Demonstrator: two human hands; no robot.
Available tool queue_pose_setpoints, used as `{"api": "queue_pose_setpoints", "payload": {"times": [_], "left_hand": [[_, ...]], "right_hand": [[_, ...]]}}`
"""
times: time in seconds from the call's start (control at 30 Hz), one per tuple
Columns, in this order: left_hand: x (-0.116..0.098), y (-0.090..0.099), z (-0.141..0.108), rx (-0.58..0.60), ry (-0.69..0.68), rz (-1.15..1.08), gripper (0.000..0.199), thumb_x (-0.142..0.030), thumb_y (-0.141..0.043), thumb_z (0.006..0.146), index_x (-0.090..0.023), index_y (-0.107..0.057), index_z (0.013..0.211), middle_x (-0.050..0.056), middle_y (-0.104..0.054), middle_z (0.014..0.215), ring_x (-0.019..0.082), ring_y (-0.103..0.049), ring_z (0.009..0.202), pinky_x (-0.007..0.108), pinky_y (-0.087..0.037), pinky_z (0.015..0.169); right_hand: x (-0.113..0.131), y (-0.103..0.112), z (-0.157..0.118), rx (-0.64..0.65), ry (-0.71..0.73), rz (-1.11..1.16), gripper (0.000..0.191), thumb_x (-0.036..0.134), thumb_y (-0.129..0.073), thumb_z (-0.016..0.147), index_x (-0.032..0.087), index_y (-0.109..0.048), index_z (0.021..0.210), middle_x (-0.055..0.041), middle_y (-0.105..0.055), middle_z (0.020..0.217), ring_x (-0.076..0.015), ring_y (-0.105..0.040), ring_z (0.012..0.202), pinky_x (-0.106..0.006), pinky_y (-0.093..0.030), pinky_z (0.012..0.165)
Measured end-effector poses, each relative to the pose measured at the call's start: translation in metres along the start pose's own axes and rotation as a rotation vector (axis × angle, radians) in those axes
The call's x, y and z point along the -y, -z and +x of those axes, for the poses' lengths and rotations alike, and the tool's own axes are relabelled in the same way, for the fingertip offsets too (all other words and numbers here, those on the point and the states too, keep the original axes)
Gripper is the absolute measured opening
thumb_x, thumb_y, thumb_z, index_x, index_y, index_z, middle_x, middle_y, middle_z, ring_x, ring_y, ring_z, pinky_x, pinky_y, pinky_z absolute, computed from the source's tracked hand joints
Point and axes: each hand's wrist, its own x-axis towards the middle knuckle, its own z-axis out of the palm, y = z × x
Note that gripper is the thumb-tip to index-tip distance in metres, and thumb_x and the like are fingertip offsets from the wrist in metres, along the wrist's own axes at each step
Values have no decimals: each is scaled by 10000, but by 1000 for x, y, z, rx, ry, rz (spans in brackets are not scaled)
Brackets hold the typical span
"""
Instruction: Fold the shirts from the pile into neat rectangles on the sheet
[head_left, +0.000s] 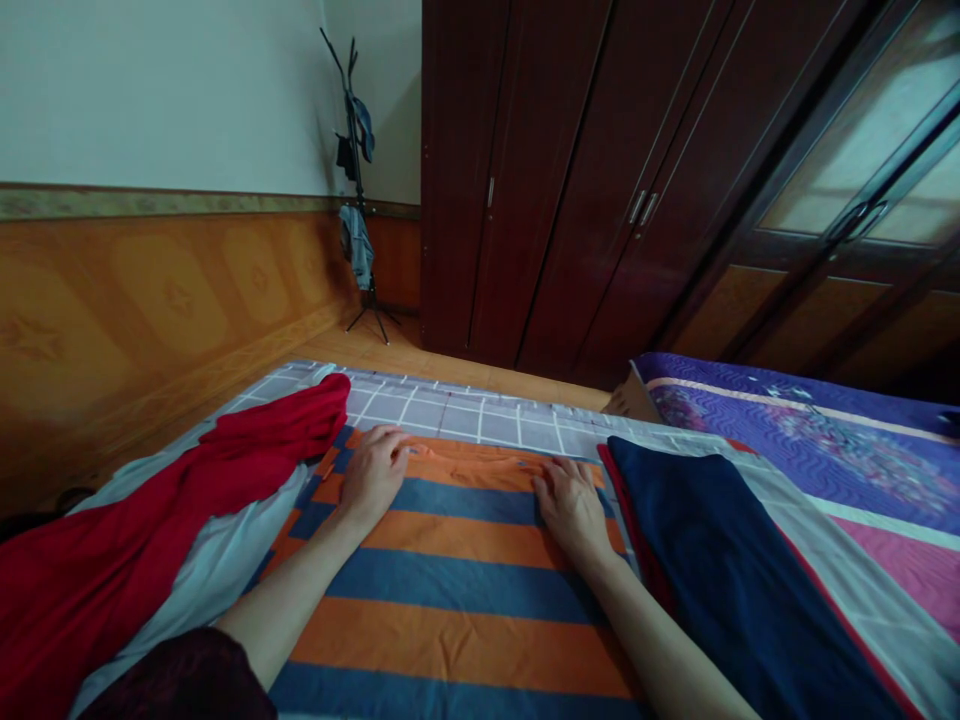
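A striped cloth (457, 590) lies flat in front of the person, with broad orange and navy bands running across it. Its surface is smooth apart from shallow creases, and its far end shows a slightly rumpled orange edge (465, 462). The left hand (373, 475) rests near that edge, its fingers (386, 438) pressed together and curving down onto the cloth, with no pinch showing. The right hand (574, 510) lies flatter near the same edge, its fingers (553, 475) slightly spread, and a stretch of striped cloth separates the two hands.

Beneath lies a grey checked sheet (450, 415) with thin white lines, its far edge just beyond the hands and bordering a wooden floor (420, 365). Just to the left, a red cloth (277, 425) sprawls in soft folds over a white cloth (217, 550). Just to the right sits a folded navy cloth (720, 560) with a red edge. Farther right spreads a purple quilted cover (825, 450) stitched in wavy lines, with a cardboard box (634, 395) at its corner. Well beyond stand a dark wooden wardrobe (570, 200) and a thin black coat stand (358, 200) hung with denim clothes (355, 245).
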Motion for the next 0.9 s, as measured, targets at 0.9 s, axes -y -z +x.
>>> {"api": "queue_pose_setpoints", "payload": {"times": [0.9], "left_hand": [[-42,-1,-23,185,-465,-4,152,-165,-455,912,-193,-604,913,29,-618,861,174,-564,875,302,-440,822]], "right_hand": [[42,19,-16,192,457,250,293,200,-492,875,157,-602,1143,-98,-599,1199,-215,-520,1111,-360,-436,968]]}}
